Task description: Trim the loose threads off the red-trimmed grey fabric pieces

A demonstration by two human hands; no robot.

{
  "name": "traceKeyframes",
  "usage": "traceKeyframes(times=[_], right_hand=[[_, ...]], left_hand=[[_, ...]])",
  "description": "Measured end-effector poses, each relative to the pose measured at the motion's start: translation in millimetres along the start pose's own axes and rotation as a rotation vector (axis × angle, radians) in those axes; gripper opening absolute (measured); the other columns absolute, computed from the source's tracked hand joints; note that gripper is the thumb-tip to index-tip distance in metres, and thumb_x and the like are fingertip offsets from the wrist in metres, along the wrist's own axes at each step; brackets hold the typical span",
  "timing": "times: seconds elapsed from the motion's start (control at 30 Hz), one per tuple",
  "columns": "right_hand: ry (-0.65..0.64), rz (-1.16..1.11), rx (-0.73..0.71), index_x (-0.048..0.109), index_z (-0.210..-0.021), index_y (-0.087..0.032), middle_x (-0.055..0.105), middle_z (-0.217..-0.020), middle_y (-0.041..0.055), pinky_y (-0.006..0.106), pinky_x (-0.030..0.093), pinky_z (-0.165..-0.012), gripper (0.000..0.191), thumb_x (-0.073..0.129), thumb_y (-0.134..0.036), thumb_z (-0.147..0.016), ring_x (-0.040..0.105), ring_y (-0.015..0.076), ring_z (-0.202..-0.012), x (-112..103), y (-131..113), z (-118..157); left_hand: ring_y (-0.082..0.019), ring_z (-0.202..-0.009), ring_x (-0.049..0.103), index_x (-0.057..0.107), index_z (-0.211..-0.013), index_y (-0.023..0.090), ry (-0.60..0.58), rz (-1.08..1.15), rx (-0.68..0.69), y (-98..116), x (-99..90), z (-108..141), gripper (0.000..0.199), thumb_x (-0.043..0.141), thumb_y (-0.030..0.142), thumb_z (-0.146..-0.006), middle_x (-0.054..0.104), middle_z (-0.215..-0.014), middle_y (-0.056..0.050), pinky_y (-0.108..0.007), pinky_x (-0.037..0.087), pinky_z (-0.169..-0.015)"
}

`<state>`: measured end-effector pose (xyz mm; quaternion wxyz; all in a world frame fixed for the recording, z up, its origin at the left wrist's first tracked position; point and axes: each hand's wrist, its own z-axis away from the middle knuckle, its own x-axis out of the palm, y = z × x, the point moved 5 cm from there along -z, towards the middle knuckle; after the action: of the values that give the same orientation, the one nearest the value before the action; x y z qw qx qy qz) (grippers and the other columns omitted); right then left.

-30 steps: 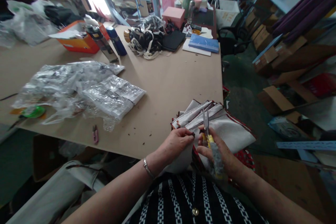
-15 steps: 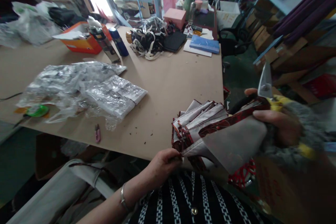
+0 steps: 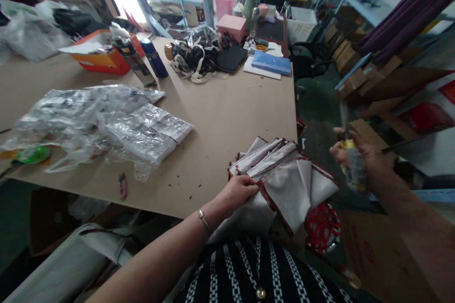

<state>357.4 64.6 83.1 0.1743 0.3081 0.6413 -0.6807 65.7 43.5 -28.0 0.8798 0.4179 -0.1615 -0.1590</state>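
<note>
At table (image 3: 213, 128), left grip (image 3: 237, 191) pinches cloth (image 3: 286, 184); right grip (image 3: 363, 152) holds scissors (image 3: 353, 165), blades (image 3: 344, 117) blurred.

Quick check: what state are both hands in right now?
Left hand: closed, pinching the pale grey, dark-red-edged cloth.
Right hand: closed around metal scissors with wrapped grey-and-yellow handles; blades too blurred to tell open or shut.

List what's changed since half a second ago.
The right hand has let go of the off-white, dark-red-edged cloth; it keeps the metal scissors with yellow-and-grey handles. The left hand moved forward and rightward, pinching the cloth's edge. Unmoved: small pink-handled snips, clear plastic packet.
</note>
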Motion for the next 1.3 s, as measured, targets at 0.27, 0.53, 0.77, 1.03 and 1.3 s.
traceKeyframes(times=[0.27,0.53,0.77,1.03,1.3], right_hand=[[-0.935,-0.408,0.386,0.048,-0.117,-0.016,0.046,-0.061,-0.0037,0.017,0.034,-0.04,0.061,0.052,-0.064,-0.078,0.043,0.0079,-0.046,131.6,2.5,133.1],[-0.984,-0.479,0.414,0.049,-0.097,-0.016,0.047,-0.061,-0.0043,0.016,0.037,-0.04,0.056,0.052,-0.068,-0.075,0.044,0.0071,-0.046,142.3,9.3,139.3],[-1.002,-0.485,0.374,0.049,-0.1,-0.017,0.048,-0.058,-0.0039,0.019,0.037,-0.04,0.053,0.049,-0.066,-0.079,0.044,0.009,-0.044,145.8,7.8,141.7],[-0.837,-0.389,0.254,0.052,-0.101,-0.014,0.051,-0.068,-0.0004,0.022,0.038,-0.048,0.056,0.052,-0.065,-0.077,0.045,0.0115,-0.056,164.0,-6.9,124.6],[-0.771,-0.471,0.264,0.055,-0.096,-0.012,0.048,-0.065,-0.0013,0.022,0.034,-0.047,0.053,0.056,-0.062,-0.076,0.041,0.0105,-0.054,173.0,-6.0,127.4]], left_hand=[[-0.008,-0.048,0.041,0.059,-0.066,0.014,0.005,0.059,-0.027,-6.3,-1.6,0.9,0.015,0.064,0.028,-0.066,0.053,-0.056,0.001,-0.023,0.03,-0.05],[-0.008,-0.049,0.043,0.058,-0.064,0.014,0.01,0.092,-0.034,-5.0,-0.4,2.0,0.013,0.063,0.026,-0.066,0.056,-0.057,0.0,-0.023,0.032,-0.051],[-0.009,-0.049,0.042,0.059,-0.066,0.014,0.004,0.062,-0.025,-7.7,-2.5,1.4,0.016,0.064,0.028,-0.066,0.055,-0.056,0.001,-0.024,0.031,-0.051],[-0.008,-0.048,0.038,0.061,-0.067,0.014,-0.005,0.022,-0.027,-11.3,3.5,4.2,0.013,0.06,0.027,-0.067,0.053,-0.056,0.003,-0.023,0.028,-0.049],[-0.008,-0.047,0.036,0.058,-0.065,0.014,0.015,0.02,-0.043,-14.0,2.0,3.7,0.015,0.061,0.029,-0.067,0.049,-0.053,0.003,-0.024,0.026,-0.048]])
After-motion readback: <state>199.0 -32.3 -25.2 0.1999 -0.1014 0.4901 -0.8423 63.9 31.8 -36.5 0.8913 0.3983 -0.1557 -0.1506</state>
